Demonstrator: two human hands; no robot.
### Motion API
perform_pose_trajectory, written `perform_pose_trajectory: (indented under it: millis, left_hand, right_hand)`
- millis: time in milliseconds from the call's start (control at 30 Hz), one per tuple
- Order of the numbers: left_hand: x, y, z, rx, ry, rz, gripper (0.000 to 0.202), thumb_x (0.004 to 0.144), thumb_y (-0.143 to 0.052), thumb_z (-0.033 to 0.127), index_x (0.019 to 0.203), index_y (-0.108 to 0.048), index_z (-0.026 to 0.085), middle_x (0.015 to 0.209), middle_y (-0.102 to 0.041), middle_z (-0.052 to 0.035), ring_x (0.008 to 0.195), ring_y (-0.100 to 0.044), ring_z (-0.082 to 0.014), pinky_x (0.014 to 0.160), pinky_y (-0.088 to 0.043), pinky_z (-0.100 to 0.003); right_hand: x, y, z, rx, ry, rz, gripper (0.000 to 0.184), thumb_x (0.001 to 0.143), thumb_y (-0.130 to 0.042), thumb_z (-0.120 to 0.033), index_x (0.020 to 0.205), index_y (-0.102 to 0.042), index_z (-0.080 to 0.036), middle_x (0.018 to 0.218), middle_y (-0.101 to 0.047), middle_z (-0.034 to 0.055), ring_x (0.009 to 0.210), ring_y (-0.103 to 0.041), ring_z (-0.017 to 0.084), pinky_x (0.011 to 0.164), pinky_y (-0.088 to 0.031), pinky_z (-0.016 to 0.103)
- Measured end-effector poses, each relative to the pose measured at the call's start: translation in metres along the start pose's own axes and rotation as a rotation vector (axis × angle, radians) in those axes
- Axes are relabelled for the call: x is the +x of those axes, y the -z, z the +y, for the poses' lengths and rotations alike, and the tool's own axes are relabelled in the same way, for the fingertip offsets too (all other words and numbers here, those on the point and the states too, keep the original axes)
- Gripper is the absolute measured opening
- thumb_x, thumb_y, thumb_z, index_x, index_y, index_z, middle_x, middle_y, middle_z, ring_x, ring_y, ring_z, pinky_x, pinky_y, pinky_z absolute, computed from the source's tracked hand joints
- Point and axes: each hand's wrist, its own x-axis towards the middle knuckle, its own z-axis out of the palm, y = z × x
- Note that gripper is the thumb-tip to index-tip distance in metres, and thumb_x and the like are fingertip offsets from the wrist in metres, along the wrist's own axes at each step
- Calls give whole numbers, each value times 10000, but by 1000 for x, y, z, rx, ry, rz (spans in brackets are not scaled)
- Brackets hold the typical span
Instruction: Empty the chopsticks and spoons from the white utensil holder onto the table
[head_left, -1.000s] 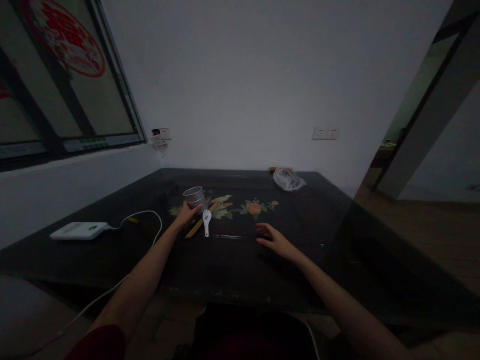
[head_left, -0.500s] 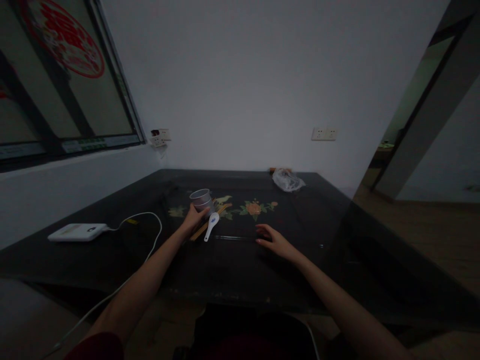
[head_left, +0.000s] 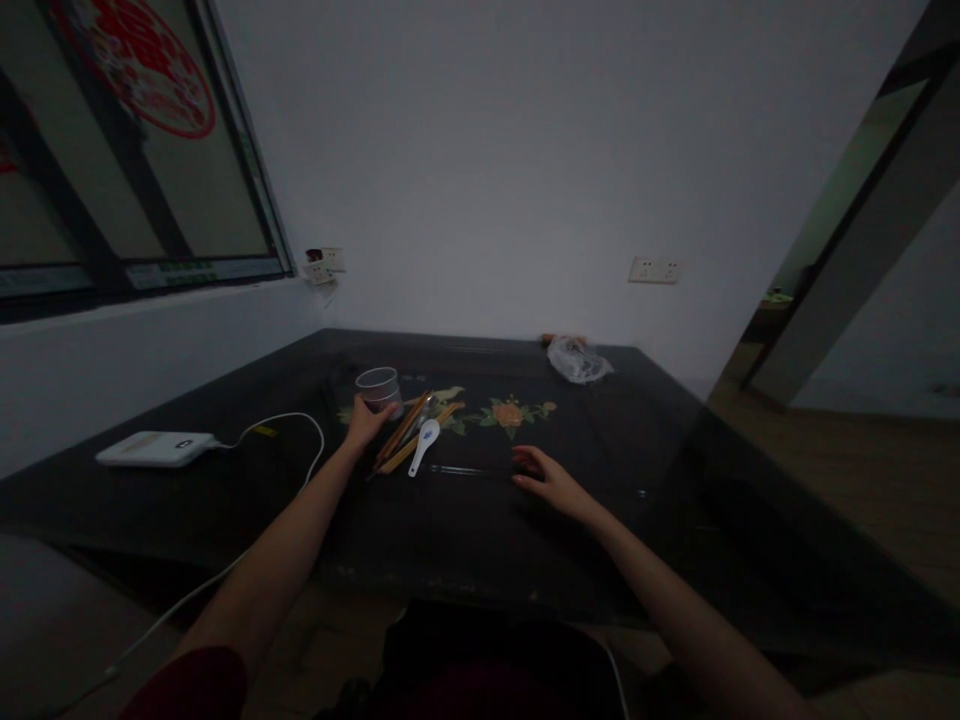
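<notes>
The small grey cup (head_left: 378,389) now stands upright on the dark surface (head_left: 465,520), far left of the floral inlay; half a second ago you held it raised and tilted above the chopsticks (head_left: 409,435). Judged from this, the cup has been set down. Your left hand (head_left: 365,424) remains wrapped around its near side, arm extended. The white spoon (head_left: 421,443) lies just right of the chopsticks. Your right hand (head_left: 551,481) rests flat, fingers spread, holding nothing.

The left hand (head_left: 365,422) covers the near side of the cup (head_left: 379,389), so its grip is unclear. The red window decal (head_left: 142,60) and white cable (head_left: 187,600) run off frame.
</notes>
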Motion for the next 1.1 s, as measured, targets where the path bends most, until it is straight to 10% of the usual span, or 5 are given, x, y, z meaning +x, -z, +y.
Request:
perform_pose_trajectory:
  millis: [500, 633, 767, 967, 1100]
  left_hand:
    - [-6, 3, 11, 15, -20, -10, 748, 565, -796, 259, 1194, -411, 131, 1226, -532, -173, 1160, -525, -291, 992, -416, -440]
    - [2, 16, 26, 19, -172, 205, 914, 568, -796, 316, 1322, -313, 132, 1319, -432, -187, 1255, -420, -298, 1053, -335, -460]
    - [-12, 25, 75, -81, -466, 375, 542, 757, -628, 337, 1231, -440, 152, 1239, -498, -130, 1159, -485, -227, 1020, -365, -400]
    - [-90, -30, 148, -218, -441, -500, 290, 858, -473, 423, 835, -588, 158, 771, -619, -30, 717, -587, -148, 694, -469, -269]
    - [-142, -77, 146, -55, -460, -747, 382, 902, -375, 433, 737, -581, 156, 650, -575, -4, 593, -524, -120, 558, -388, -218]
  right_hand:
    - [1, -1, 5, 2, 5, 20, 458, 766, -657, -312, 1187, -509, -207, 1152, -600, 90, 1115, -556, 202, 1027, -380, 416]
    - [0, -1, 3, 30, 2, 12, 461, 762, -660, -309, 1185, -510, -204, 1164, -591, 94, 1128, -551, 203, 1027, -384, 408]
    - [0, -2, 1, 35, 1, 23, 446, 761, -657, -306, 1176, -522, -212, 1143, -598, 84, 1107, -564, 197, 1011, -401, 394]
    - [2, -2, 1, 40, 1, 112, 379, 742, -643, -260, 1106, -562, -194, 1039, -617, 68, 964, -603, 171, 905, -471, 346]
    - [3, 2, -1, 2, -5, 171, 302, 757, -592, -253, 1049, -586, -180, 957, -641, 62, 864, -618, 168, 810, -497, 328]
